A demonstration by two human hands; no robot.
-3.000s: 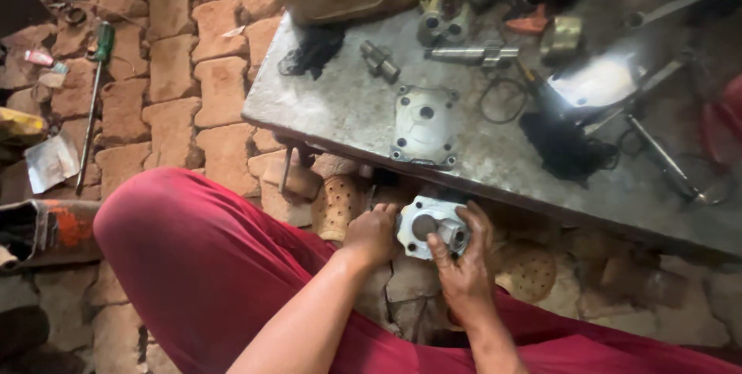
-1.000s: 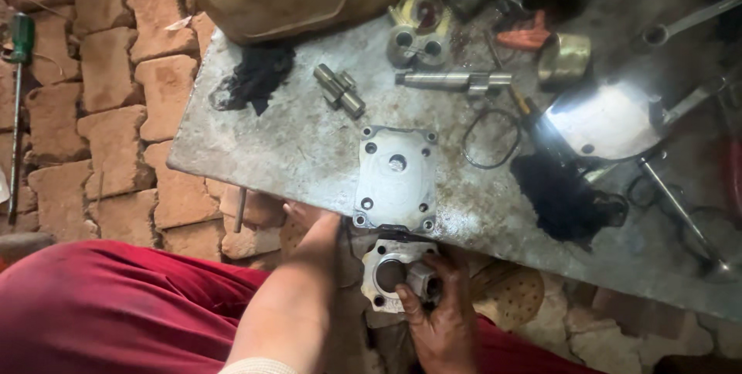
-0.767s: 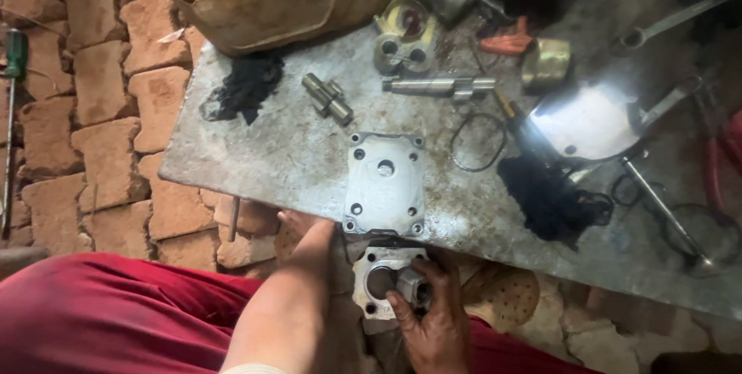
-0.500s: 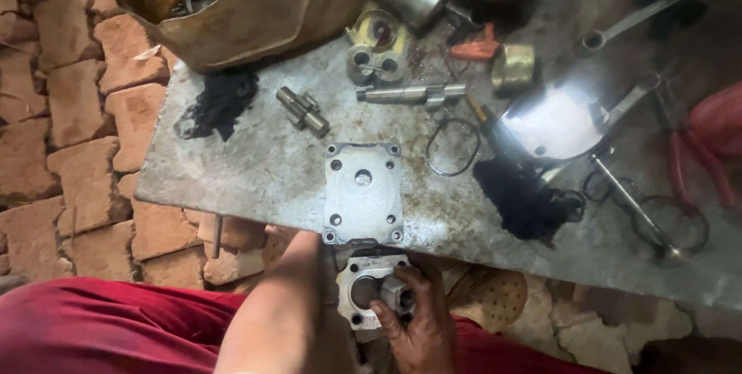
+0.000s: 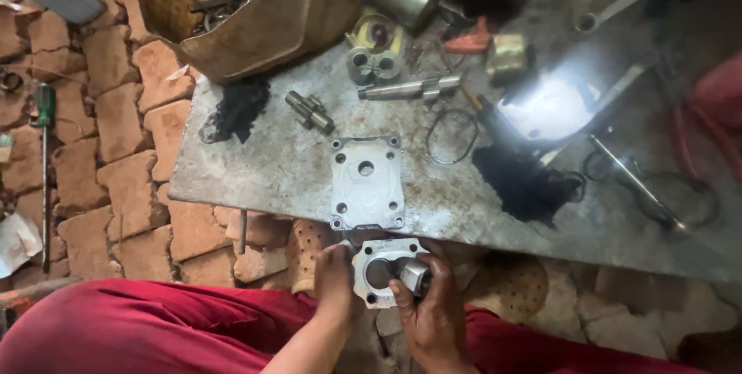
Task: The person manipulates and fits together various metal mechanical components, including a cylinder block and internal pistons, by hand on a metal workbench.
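The person wears loose dark red cloth trousers (image 5: 139,328) that cover both legs. The left hand (image 5: 334,277) and right hand (image 5: 437,320) are bare, with no gloves, rings or sleeves showing.

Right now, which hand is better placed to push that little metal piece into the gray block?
Probably the right hand: its fingers already pinch the small metal piece at the gray block's opening, while the left hand grips the block's side.

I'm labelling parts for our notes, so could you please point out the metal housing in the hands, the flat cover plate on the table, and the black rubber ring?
Metal housing (image 5: 379,270), head view, its pale front face.
Flat cover plate (image 5: 367,182), head view, its centre.
Black rubber ring (image 5: 452,136), head view, its thin loop.
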